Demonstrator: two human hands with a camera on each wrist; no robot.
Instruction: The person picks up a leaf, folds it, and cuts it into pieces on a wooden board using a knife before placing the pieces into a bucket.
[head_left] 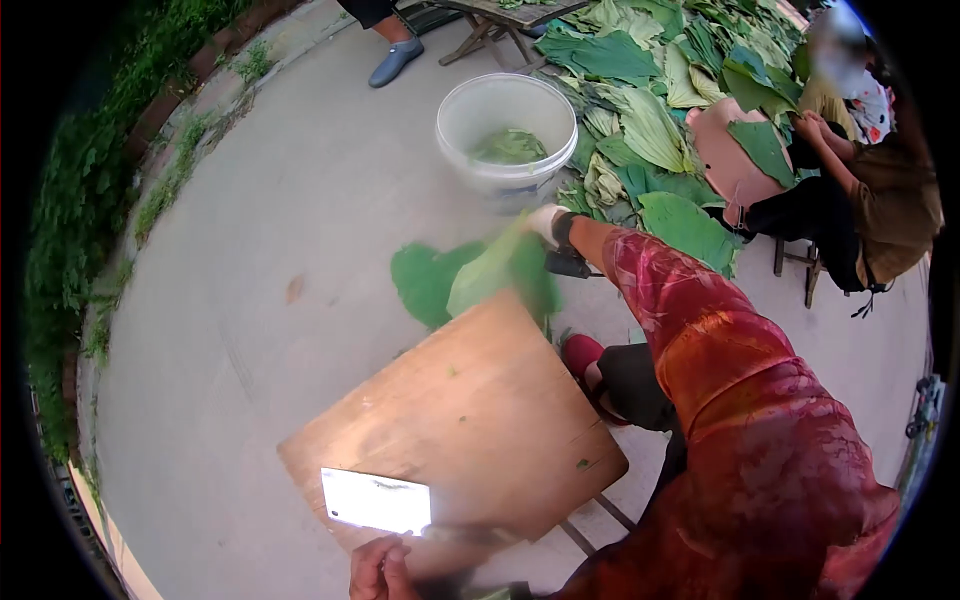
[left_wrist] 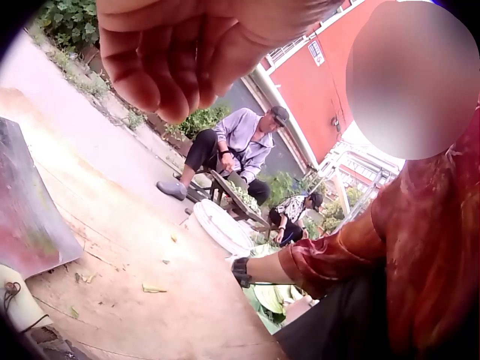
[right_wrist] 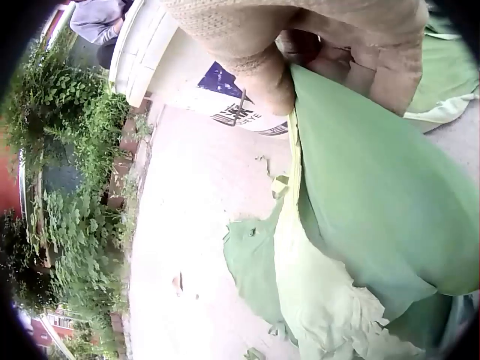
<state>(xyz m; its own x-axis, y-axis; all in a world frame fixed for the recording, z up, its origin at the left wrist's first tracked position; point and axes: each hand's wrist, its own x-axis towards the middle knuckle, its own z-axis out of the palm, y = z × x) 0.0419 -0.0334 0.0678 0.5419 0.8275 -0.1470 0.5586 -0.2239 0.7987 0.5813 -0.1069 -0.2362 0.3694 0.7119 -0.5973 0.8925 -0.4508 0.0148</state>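
My right hand, in a pale knit glove, pinches a large green lotus leaf between thumb and fingers, just past the far edge of a wooden board. The leaf hangs folded, its paler underside showing, and is blurred in the head view. Another green leaf lies on the ground behind it. My bare left hand is at the board's near edge, fingers loosely curled with nothing in them. Close by, a shiny rectangular metal blade with a small corner hole lies on the board.
A white bucket with green leaf pieces inside stands beyond the board. To its right spreads a big heap of lotus leaves. A seated person handles leaves at the right; another person sits by a small table. Leaf scraps dot the board.
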